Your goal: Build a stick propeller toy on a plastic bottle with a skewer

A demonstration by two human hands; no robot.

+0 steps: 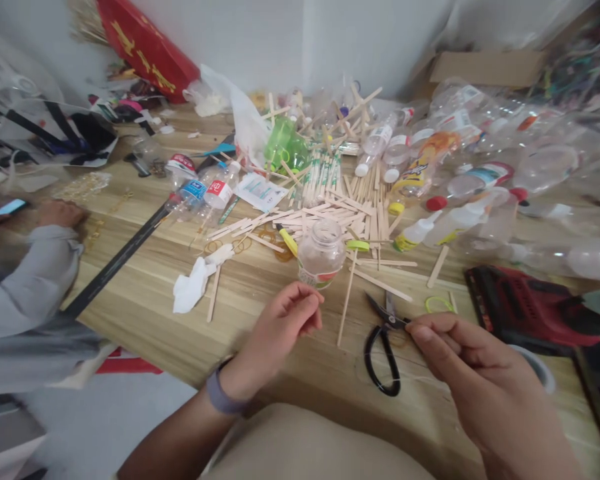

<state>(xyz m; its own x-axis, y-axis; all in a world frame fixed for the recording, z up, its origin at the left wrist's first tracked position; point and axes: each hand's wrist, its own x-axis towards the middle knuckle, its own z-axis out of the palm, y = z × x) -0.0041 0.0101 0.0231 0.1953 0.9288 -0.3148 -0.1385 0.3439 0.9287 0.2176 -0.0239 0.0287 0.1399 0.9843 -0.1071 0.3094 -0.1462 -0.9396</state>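
A pair of black-handled scissors (391, 320) is at the front of the table, blades partly apart and pointing away. My right hand (485, 383) has thumb and forefinger pinched on one handle; the other handle loop shows to the left. A thin clear strand runs below the scissors towards this hand. My left hand (287, 319) is closed, fingers curled and thumb against the forefinger; whether anything is inside is hidden. Just beyond it stands a lidless clear plastic jar (324, 250) with a fruit label. One thin wooden stick (348, 300) lies between jar and scissors.
Loose wooden sticks (330, 210) are heaped behind the jar. Many plastic bottles (485, 177) crowd the right side, near a red power tool (525, 303). Crumpled tissue (193, 283) lies left. At far left rests another person's sleeved arm (50, 260).
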